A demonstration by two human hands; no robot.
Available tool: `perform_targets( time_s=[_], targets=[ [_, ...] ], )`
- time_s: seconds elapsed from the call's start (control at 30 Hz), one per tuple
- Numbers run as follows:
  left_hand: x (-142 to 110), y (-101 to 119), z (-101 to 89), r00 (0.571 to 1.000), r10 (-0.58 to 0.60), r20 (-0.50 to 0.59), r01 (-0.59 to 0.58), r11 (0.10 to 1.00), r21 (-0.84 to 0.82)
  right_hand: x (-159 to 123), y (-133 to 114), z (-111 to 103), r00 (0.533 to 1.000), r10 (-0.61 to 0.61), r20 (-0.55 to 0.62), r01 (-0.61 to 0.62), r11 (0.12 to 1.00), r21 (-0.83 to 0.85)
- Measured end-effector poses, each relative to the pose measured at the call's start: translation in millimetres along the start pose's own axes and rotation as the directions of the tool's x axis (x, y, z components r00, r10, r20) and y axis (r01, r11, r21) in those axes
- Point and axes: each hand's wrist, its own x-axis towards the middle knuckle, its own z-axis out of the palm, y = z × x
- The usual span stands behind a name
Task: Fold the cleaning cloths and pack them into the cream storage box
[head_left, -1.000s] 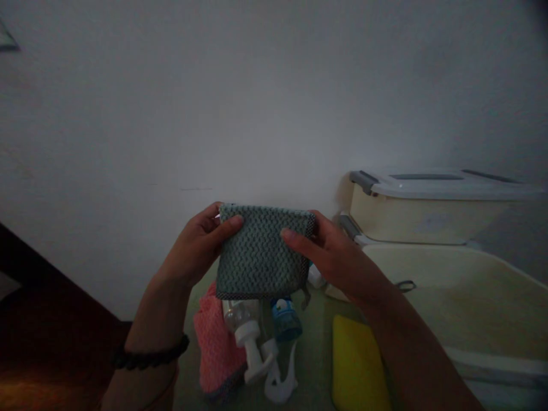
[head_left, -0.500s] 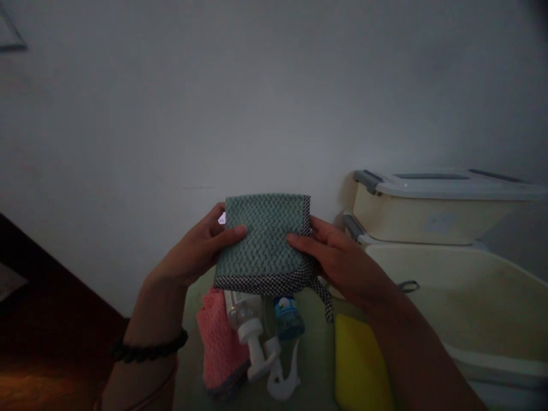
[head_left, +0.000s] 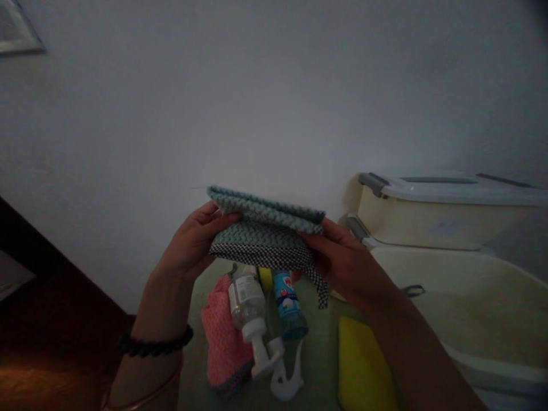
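Note:
I hold a teal woven cloth (head_left: 263, 220) with a black-and-white checked border, folded and tilted nearly flat, in front of a pale wall. My left hand (head_left: 192, 242) grips its left edge, thumb on top. My right hand (head_left: 342, 260) grips its right edge, fingers curled under it. A checked hanging loop dangles from the cloth's lower right corner. A dark bead bracelet (head_left: 154, 344) circles my left wrist.
Below lie a pink cloth (head_left: 222, 339), a clear pump bottle (head_left: 248, 305), a blue bottle (head_left: 289, 308), a white spray head (head_left: 285, 374) and a yellow sponge (head_left: 363, 365). Cream plastic bins (head_left: 445, 217) with grey-latched lids stand at the right. Dark wooden floor lies at the left.
The cloth has been folded over and tipped from upright to nearly flat, and both hands have risen a little with it. More of the bottles below shows.

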Motion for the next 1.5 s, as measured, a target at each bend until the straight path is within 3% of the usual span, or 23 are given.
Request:
perform_targets(
  time_s=[0.1, 0.27, 0.4, 0.6, 0.73, 0.9, 1.13, 1.5],
  targets=[
    [-2.1, -0.1, -3.4, 0.998, 0.031, 0.049, -0.027, 0.996, -0.080, -0.7, 0.0, 2.0, 0.999, -0.004, 0.034, 0.002, 0.999, 0.043],
    [-2.9, -0.8, -5.4, 0.991, 0.027, 0.128, -0.021, 0.999, -0.047, -0.5, -0.8, 2.0, 0.999, 0.034, -0.039, -0.034, 0.999, 0.013],
    [-0.5, -1.7, -4.4, 0.994, 0.055, 0.092, -0.050, 0.997, -0.058, -1.0, -1.6, 2.3, 0.998, 0.060, -0.025, -0.058, 0.995, 0.084],
    [0.2, 0.5, -0.8, 1.000, -0.006, 0.029, 0.009, 0.996, -0.093, 0.4, 2.0, 6.0, 0.997, 0.068, -0.032, -0.070, 0.995, -0.069],
    [0.7, 0.1, -1.1, 0.999, -0.003, 0.035, 0.007, 0.992, -0.123, 2.3, 5.4, 6.0, 0.996, 0.058, -0.065, -0.053, 0.996, 0.078],
    [-0.4, -1.1, -3.3, 0.997, 0.060, 0.045, -0.052, 0.987, -0.153, 1.4, 8.1, 2.3, 0.997, 0.021, 0.079, -0.040, 0.968, 0.246],
    [-3.7, -0.2, -4.5, 0.978, 0.165, 0.129, -0.147, 0.979, -0.139, 1.6, 12.3, 0.7, 0.995, 0.049, 0.087, -0.073, 0.951, 0.300],
    [-4.0, 4.7, -5.1, 0.975, 0.148, 0.168, -0.111, 0.971, -0.210, 4.1, 15.0, -0.9, 0.985, -0.164, -0.060, 0.164, 0.986, 0.000]
  ],
)
